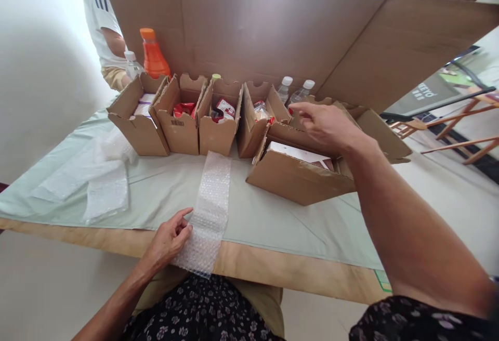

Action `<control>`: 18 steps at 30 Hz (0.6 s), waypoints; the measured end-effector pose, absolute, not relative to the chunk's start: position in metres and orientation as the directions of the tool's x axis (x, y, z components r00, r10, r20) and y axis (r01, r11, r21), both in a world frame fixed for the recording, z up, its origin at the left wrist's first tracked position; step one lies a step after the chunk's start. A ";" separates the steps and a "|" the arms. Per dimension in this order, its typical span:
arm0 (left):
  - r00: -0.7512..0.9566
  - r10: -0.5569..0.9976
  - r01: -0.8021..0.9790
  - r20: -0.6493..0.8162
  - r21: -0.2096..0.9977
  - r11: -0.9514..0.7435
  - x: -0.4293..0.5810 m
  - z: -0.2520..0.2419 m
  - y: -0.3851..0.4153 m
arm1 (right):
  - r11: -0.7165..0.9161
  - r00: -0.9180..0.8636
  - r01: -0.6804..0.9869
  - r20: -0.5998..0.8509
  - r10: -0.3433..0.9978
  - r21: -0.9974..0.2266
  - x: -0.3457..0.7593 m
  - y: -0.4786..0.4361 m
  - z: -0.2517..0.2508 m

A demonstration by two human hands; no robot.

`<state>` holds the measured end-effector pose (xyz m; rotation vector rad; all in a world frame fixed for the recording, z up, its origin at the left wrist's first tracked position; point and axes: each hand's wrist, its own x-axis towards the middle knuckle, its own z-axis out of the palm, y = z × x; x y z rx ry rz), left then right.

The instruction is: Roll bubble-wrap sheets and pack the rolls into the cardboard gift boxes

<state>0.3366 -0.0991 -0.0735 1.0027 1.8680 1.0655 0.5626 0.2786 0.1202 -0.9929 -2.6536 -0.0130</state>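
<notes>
A strip of bubble wrap (210,200) lies lengthwise from the row of boxes to the table's front edge. At its left edge rests my left hand (171,239), fingers apart and holding nothing. My right hand (325,122) is raised over the cardboard boxes on the right, index finger stretched out and the others loosely bent, with nothing visible in it. Below its wrist stands a cardboard box (290,182) with a white flat box (300,155) inside. A smaller cardboard box (249,133) with wrapped packets (260,109) stands to the left of that hand.
More cardboard boxes (181,135) with packets stand to the left. Loose bubble wrap (107,190) lies on the left of the cloth (156,185). Behind are an orange bottle (154,57), clear bottles (285,86) and a tall cardboard panel (249,29). A person (103,24) stands at the far left.
</notes>
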 end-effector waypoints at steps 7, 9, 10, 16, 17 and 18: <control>-0.431 0.871 0.187 -0.236 0.921 0.342 0.335 -0.080 -0.097 | 0.680 -0.706 0.703 -0.089 0.703 -0.209 0.527 0.315 0.124; -0.430 0.868 0.172 -0.249 0.921 0.350 0.335 -0.079 -0.097 | 0.630 -0.665 0.731 -0.067 0.744 -0.264 0.523 0.307 0.127; -0.428 0.867 0.168 -0.255 0.920 0.354 0.335 -0.078 -0.096 | 0.610 -0.652 0.735 -0.063 0.755 -0.295 0.521 0.302 0.128; -0.432 0.864 0.165 -0.260 0.919 0.359 0.334 -0.077 -0.095 | 0.590 -0.623 0.776 -0.125 0.772 -0.225 0.507 0.278 0.134; -0.434 0.864 0.165 -0.256 0.920 0.356 0.334 -0.078 -0.095 | 0.609 -0.643 0.758 -0.106 0.759 -0.235 0.507 0.276 0.135; -0.435 0.864 0.167 -0.253 0.920 0.354 0.334 -0.078 -0.096 | 0.632 -0.665 0.731 -0.065 0.744 -0.258 0.508 0.274 0.137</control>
